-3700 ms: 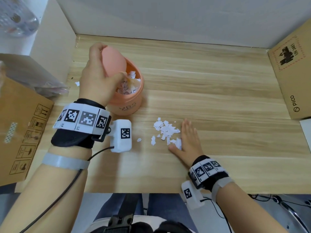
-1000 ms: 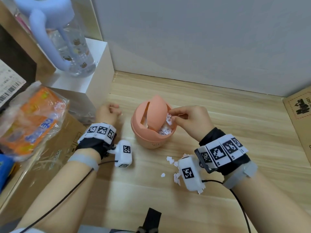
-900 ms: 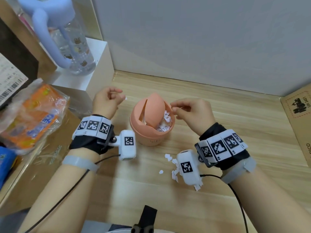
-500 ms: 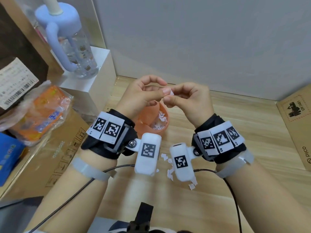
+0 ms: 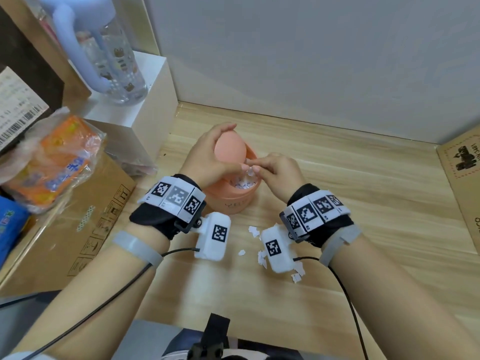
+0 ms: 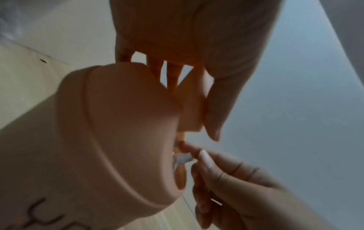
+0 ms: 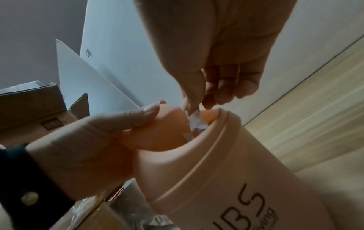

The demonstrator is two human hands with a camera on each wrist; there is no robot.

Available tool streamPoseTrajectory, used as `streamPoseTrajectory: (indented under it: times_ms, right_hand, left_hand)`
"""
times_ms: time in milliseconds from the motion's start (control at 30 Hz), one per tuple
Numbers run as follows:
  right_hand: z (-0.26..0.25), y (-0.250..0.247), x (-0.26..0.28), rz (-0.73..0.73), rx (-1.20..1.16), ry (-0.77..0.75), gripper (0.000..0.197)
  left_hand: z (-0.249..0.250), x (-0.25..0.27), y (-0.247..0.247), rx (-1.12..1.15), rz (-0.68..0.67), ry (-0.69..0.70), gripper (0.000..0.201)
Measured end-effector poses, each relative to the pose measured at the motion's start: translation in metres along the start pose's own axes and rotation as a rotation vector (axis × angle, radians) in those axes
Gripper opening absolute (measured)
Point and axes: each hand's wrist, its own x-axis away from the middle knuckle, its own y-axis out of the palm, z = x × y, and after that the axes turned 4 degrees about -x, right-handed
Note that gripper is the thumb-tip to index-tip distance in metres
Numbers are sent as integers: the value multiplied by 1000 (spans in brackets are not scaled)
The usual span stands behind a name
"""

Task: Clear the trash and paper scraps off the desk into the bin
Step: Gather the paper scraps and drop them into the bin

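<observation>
Inside, the bin (image 5: 231,201) holds white paper scraps (image 5: 244,183).

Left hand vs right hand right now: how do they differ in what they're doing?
The left hand holds the bin's swing lid tipped open, fingers curled over its top; the right hand pinches a white paper scrap between thumb and fingertips. The left hand reaches in from the bin's left, the right hand from its right. Both meet over the bin's opening, and both wrists wear tagged bands.
</observation>
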Motion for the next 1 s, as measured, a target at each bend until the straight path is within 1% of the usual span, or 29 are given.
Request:
streamPoseTrajectory:
  times_ms: [100,233,333,433,467,500,600,633,700,767,833,900,933,1000]
  right_hand:
    - [5,0,2,16,4,10,28]
    - [26,-12,16,77,-102,25,28]
    - [52,-17,37,63,-197,120,31]
    - [78,-21,60,60,-219,241,36]
    - [89,-22,69,27,-188,288,42]
    - [100,-21,80,-35,-129,341,48]
    - [129,-14,115,-308,99,523,51]
    - [133,-12,123,-387,154,557,51]
    - [135,-4,130,-499,235,516,54]
    - [132,5,128,-546,331,423,50]
    - [126,15,121,-516,397,378,35]
    - [119,26,112,-455,356,383,23]
    - [115,31,106,-424,312,388,22]
    - [109,38,94,-382,235,398,27]
  left_hand:
    - [-3,0,3,7,34,-6,76]
    - [-5,-1,7,32,55,-22,71]
    - [-7,-1,9,46,78,-34,70]
    - [-8,0,11,56,99,-33,69]
    - [-9,0,11,57,102,-37,69]
    - [-9,0,12,57,107,-38,69]
    - [-11,0,12,57,116,-28,68]
    - [-11,-1,12,57,120,-25,68]
    - [-12,-1,13,54,129,-25,68]
    - [-11,0,13,55,135,-26,67]
    - [-10,0,14,52,145,-30,67]
    - [-10,1,14,41,155,-31,67]
    - [-10,1,13,32,158,-29,66]
    - [-8,1,13,16,159,-21,66]
